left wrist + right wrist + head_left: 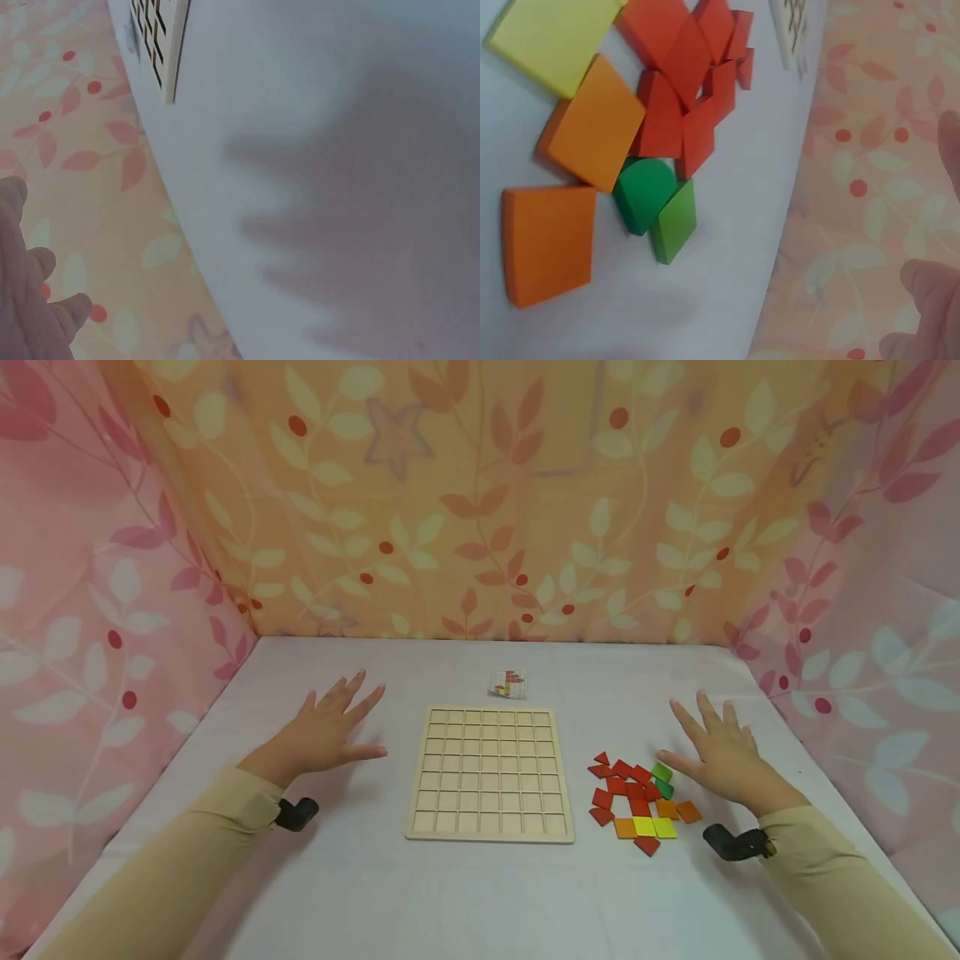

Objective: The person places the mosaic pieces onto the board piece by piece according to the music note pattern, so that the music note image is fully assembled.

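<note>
A pale wooden grid board with rows of square recesses lies flat in the middle of the table. To its left my left hand hovers with fingers spread, holding nothing; its shadow falls on the cloth in the left wrist view. My right hand hangs spread and bare over the table, just right of a loose cluster of flat tiles. Among them are red tiles, orange tiles, yellow tiles, a light green tile and a rounded dark green tile.
Behind the board lies a small paper card with a coloured pattern on a grid. White cloth covers the table. Floral curtains stand at the back and on both sides. Each wrist carries a black camera mount.
</note>
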Available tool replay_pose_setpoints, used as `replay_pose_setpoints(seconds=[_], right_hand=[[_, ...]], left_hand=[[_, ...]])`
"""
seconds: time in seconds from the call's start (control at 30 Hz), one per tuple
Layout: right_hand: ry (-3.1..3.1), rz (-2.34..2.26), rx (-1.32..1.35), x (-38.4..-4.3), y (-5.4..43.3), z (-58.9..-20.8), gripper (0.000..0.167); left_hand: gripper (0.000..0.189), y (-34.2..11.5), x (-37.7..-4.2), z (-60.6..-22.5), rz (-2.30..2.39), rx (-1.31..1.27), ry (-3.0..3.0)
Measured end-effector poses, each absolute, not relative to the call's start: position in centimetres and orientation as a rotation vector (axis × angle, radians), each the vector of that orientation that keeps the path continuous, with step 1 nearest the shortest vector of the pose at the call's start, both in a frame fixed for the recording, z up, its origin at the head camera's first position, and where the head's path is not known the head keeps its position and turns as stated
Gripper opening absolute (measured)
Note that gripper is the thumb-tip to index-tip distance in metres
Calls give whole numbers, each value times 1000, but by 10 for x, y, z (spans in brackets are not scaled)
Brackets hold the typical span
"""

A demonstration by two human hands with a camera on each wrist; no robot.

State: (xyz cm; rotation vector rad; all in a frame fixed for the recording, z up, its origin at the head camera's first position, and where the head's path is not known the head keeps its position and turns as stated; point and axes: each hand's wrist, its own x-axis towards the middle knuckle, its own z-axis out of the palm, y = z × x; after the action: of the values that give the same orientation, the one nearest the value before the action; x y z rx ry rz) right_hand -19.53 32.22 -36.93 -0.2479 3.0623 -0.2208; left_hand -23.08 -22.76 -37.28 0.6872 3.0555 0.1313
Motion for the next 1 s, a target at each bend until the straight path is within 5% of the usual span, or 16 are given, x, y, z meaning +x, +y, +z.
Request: replay_pose_setpoints(seconds=[0.4, 1.0], right_hand=[[2937, -607, -266, -203, 322, -378, 91], [2848, -671, -365, -215, 324, -392, 51]], left_hand=[[101, -197, -226, -384, 238, 877, 2983], [104, -164, -215, -404, 294, 932, 2792]])
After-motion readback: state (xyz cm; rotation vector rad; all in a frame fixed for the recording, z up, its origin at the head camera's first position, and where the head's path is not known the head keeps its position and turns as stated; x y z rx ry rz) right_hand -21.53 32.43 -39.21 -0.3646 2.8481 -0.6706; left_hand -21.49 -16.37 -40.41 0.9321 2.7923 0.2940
